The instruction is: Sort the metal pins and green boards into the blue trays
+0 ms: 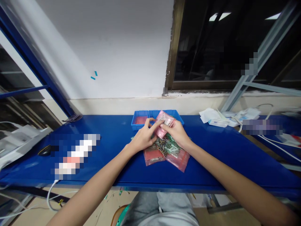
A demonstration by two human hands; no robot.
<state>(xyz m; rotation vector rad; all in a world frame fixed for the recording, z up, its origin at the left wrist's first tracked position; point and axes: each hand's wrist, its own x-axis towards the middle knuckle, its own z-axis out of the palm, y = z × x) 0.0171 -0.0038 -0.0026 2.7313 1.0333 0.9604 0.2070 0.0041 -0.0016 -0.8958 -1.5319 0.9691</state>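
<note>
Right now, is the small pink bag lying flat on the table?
No, both hands hold the pink bag up above the pile of metal parts.

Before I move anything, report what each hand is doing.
Left hand: fingers closed on the small pink bag.
Right hand: closed on the same bag, from the other side.
</note>
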